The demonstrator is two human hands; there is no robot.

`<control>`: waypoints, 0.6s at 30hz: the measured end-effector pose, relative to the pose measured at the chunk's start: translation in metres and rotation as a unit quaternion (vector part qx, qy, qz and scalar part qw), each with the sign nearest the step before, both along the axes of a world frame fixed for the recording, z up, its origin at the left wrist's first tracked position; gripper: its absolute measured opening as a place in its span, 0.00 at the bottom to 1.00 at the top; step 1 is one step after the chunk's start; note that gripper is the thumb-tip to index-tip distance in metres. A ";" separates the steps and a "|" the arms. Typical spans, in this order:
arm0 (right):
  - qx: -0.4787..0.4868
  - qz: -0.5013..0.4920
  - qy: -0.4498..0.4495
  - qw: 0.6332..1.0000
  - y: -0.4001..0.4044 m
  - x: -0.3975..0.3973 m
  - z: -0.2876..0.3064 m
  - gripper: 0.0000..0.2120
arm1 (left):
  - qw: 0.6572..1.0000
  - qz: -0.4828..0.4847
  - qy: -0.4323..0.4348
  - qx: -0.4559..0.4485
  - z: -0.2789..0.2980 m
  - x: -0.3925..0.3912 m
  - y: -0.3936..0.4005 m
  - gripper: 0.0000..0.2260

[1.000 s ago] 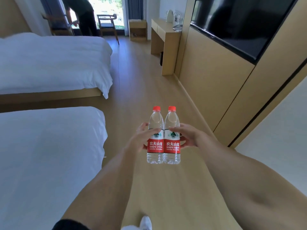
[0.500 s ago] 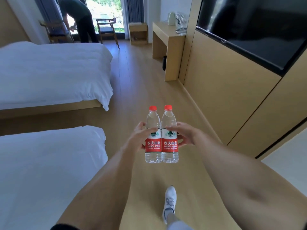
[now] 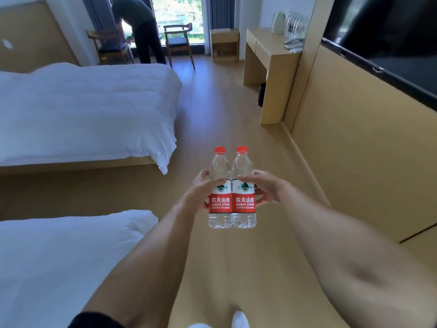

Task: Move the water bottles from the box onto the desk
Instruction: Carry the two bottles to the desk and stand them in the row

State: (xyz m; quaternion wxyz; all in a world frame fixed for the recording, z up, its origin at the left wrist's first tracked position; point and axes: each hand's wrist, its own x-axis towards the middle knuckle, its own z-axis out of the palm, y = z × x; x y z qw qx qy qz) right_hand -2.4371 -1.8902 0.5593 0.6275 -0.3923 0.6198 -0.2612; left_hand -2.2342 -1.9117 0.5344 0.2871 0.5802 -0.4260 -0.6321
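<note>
While two upright water bottles [image 3: 232, 188] ride side by side and touching at chest height, a person carries them down the wooden floor toward the desk [image 3: 267, 55], which stands well ahead against the right-hand wall. The left hand [image 3: 199, 191] curls round the left bottle's label and the right hand [image 3: 262, 189] curls round the right one, pressing the pair together. This looks like the carrying step, with no box in sight; the next move likely calls for closing the remaining gap to the desk and setting both bottles down upright on a bare part of its top, short of the kettle [image 3: 278, 22]. Compared with a second ago, the desk sits larger and nearer, the near bed [image 3: 59, 256] has slipped back, and the grip is unchanged.
</note>
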 end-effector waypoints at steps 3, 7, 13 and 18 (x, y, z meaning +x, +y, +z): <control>0.004 0.014 -0.003 1.000 -0.048 -0.008 0.001 0.19 | 1.000 0.001 0.016 0.005 0.002 -0.009 -0.041 0.20; 0.007 0.018 0.002 1.000 -0.110 -0.017 -0.003 0.19 | 1.000 -0.003 0.028 0.006 0.003 -0.018 -0.099 0.21; 0.011 0.002 0.010 1.000 -0.212 -0.032 -0.018 0.21 | 0.999 -0.011 0.041 0.006 -0.007 -0.032 -0.202 0.22; 0.003 -0.021 0.004 1.000 -0.320 -0.038 -0.028 0.21 | 0.998 -0.032 0.055 -0.010 -0.018 -0.036 -0.321 0.20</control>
